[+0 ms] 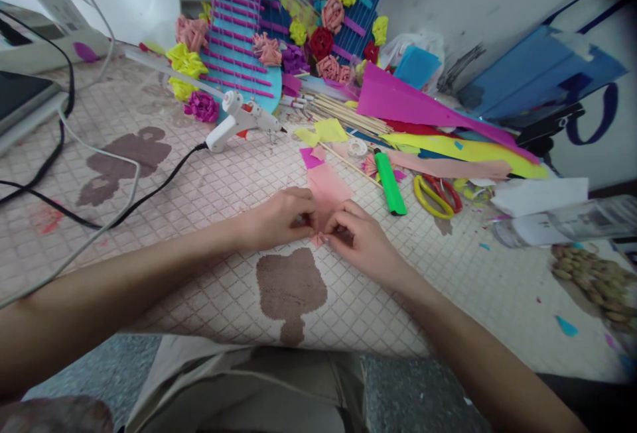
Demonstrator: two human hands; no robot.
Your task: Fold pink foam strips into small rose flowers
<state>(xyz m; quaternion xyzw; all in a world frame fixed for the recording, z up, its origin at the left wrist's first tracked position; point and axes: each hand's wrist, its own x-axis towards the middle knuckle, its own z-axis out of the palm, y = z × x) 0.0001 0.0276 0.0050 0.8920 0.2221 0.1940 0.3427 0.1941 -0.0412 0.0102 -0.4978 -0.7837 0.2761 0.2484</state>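
Observation:
Both hands meet over the patterned cloth, at the near end of some pink paper. My left hand (286, 217) pinches a small pleated piece of pink paper (317, 239) from the left side. From the right, my right hand (361, 237) closes its fingertips on the same small piece. Just beyond the fingers lies a flat sheet of pink paper (329, 184), partly covered by the hands. A magenta paper scrap (311, 158) touches its far end. To the right rests a bright green tube-like object (391, 184), its exact kind unclear.
A white glue gun (239, 121) lies at left, its black cord (169, 187) crossing the cloth. Scissors (432, 197) with yellow and red handles sit at right. Wooden sticks (343, 111), coloured paper (423, 105) and flower-decorated blue panels (239, 42) fill the back. A clear bottle (572, 221) lies far right.

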